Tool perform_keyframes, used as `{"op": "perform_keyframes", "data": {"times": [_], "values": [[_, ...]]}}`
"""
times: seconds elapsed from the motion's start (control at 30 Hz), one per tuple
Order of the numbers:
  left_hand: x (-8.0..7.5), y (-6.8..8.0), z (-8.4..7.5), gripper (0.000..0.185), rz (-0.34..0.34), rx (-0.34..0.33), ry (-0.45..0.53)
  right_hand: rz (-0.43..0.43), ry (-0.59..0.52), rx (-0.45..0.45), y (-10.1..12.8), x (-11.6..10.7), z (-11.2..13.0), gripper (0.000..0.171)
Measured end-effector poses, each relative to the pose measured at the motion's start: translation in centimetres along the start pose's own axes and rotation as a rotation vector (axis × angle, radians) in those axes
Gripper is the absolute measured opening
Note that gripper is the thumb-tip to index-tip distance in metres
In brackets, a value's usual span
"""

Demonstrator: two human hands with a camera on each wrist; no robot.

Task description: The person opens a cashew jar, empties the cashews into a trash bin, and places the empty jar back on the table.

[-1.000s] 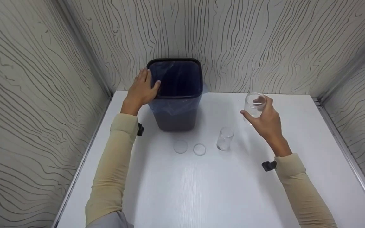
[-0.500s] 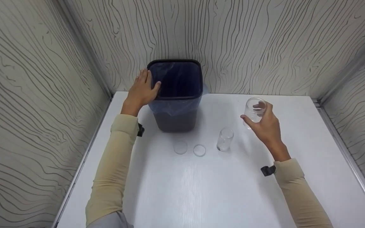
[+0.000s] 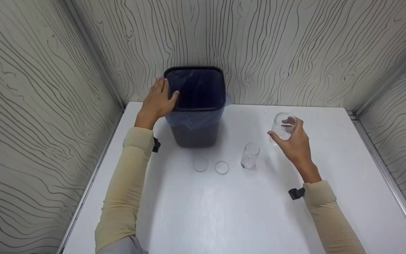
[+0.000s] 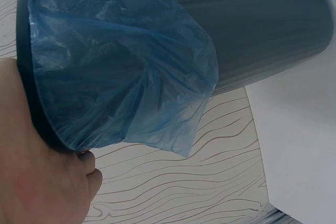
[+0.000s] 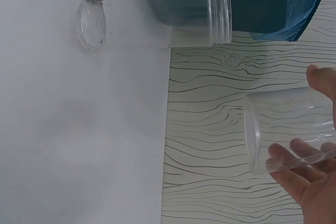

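My left hand (image 3: 156,102) grips the left rim of a dark trash bin (image 3: 196,135) with a blue bag liner (image 4: 126,72) folded over its edge. The thumb lies over the rim, with the fingers on the outer side. My right hand (image 3: 296,141) holds a clear wide jar (image 3: 281,129), upright or slightly tilted, its mouth uncovered. In the right wrist view the jar's base hangs above the tabletop. To its left stands a narrower clear jar (image 5: 152,17), uncovered, with some dark specks near its base.
Two clear round discs, like jar lids, lie flat on the white table (image 3: 206,215): a larger disc (image 3: 200,164) and a smaller disc (image 3: 221,168). Wood-patterned panels (image 3: 252,53) enclose the table at the back and sides.
My right hand has come down and slightly nearer to me with the wide jar. The left hand, the bin, the narrow jar and the discs have stayed put.
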State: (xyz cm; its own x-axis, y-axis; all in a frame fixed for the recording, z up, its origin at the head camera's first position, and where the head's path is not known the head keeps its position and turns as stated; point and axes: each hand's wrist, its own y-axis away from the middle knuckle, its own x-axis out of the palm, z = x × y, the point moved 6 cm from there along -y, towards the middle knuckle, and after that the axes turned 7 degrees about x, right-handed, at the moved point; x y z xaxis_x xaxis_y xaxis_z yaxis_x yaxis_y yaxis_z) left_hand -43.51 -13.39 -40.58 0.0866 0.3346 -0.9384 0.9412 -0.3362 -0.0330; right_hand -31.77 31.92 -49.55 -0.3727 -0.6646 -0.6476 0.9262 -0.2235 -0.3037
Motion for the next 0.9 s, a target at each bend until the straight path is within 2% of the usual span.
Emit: {"op": "perform_keyframes", "data": {"times": [0.63, 0.9], "values": [[-0.1, -0.1, 0.0, 0.081, -0.009, 0.011, -0.007, 0.025, -0.042, 0.035, 1.1, 0.7, -1.1, 0.088], [0.0, -0.1, 0.0, 0.081, 0.004, 0.001, -0.007, 0.0, 0.043, 0.022, 1.6, 1.0, -1.9, 0.089]]}}
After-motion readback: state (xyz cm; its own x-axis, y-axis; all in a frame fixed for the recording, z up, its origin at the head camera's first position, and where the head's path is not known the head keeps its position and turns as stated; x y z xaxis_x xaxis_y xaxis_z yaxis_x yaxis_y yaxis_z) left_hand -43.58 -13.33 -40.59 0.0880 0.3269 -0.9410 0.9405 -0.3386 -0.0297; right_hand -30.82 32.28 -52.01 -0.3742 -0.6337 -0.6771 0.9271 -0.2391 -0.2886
